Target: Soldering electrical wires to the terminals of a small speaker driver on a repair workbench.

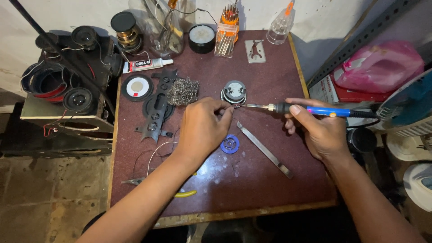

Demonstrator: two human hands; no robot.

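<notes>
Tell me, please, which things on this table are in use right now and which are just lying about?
In use:
- soldering iron in the right hand
- small round speaker by the iron's tip
- left hand, fingertips at that tip

Lying about:
- wire wool
- metal tweezers
- blue spool
- glue tube
- screwdriver set
- pliers

Lighting: dim overall, brightest on the bench (270, 67) middle; glare patch near its front edge. Corners dark, edges bowed; focus sharp.
</notes>
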